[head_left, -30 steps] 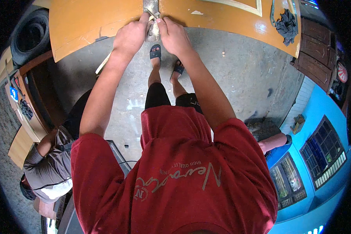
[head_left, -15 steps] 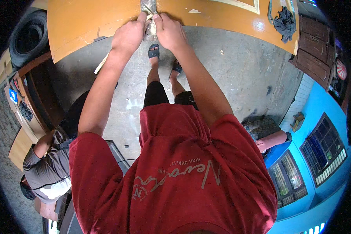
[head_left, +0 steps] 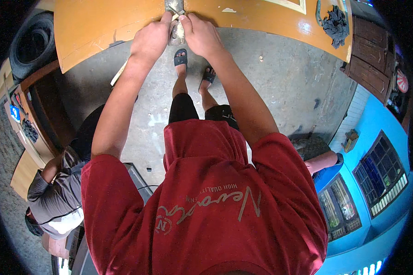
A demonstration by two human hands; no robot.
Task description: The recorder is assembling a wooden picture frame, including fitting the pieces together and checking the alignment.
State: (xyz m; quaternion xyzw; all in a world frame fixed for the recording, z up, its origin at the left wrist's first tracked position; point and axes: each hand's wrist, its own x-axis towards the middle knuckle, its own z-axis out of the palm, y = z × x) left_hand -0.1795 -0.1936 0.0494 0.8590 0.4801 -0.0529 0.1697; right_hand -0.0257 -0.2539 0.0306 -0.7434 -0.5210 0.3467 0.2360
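- Metal piece (head_left: 175, 20), small and grey, sat at the near edge of the orange table (head_left: 101, 23), at the top middle of the view, pinched between both hands.
- Left hand (head_left: 150, 40) gripped it from the left, fingers curled over the table edge and closed against the piece.
- Right hand (head_left: 201, 34) pressed on it from the right, fingertips meeting the left hand's at the top; the 2 hands were together, clamped on the piece.
- What kind of part it was could not be told; it was mostly hidden by the fingers.
- Below the hands, 2 feet in dark sandals (head_left: 181, 58) stood on the grey concrete floor (head_left: 280, 82).
- A dark crumpled rag (head_left: 335, 20) lay on the table well to the right, apart from the hands.
- A pale rectangular panel (head_left: 291, 4) with a light border lay at the table's far edge, between the hands and the rag.
- A black tyre (head_left: 30, 46) rested beyond the table's left end.
- A small blue square sign (head_left: 14, 112) showed at the far left on a wooden frame.
- Another person in a grey sleeve (head_left: 50, 192) crouched at the lower left.
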